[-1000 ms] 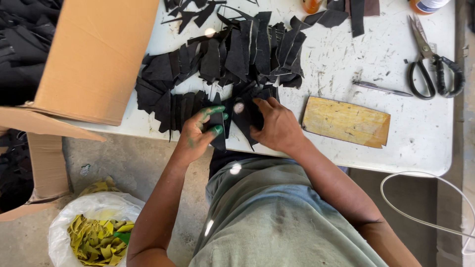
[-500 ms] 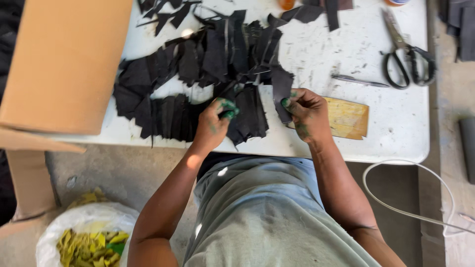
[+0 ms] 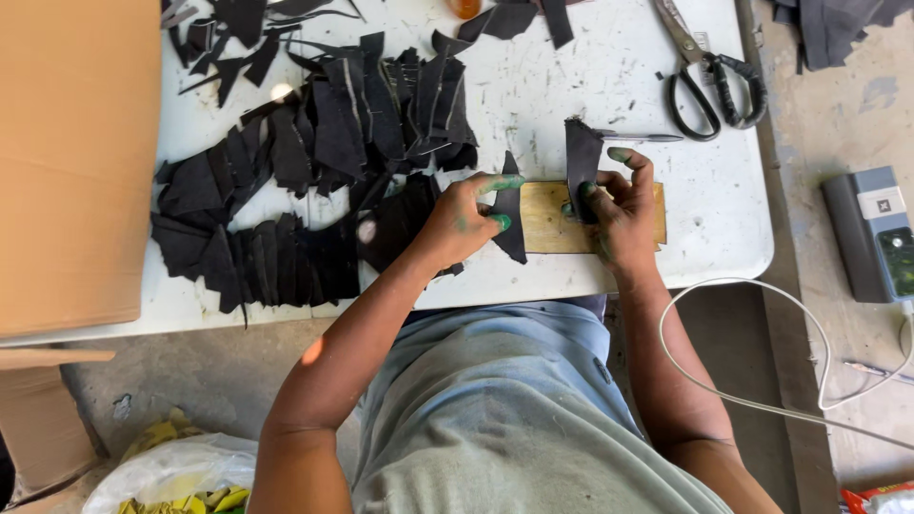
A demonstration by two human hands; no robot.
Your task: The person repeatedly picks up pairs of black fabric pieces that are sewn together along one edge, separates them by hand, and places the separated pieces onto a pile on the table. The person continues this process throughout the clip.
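Over the wooden board [image 3: 547, 217], left hand [image 3: 457, 221] pinched 1 black strip [image 3: 511, 214] — right hand [image 3: 619, 205] fingers gripped another black piece [image 3: 581, 162] upright.

The black pieces [image 3: 314, 171] heaped on the worktop [image 3: 590, 86] look like matt leather or stiff cloth, with paler cut edges. The worktop itself is white, smooth plastic or laminate, scuffed and scored with dark marks. The small board [image 3: 552, 217] is bare, pale wood with a dull finish. The scissors [image 3: 709, 71] have bright metal blades and black wrapped handles. The big box [image 3: 76, 162] is plain brown cardboard, matt. Green stain marks the fingers [image 3: 502, 183].
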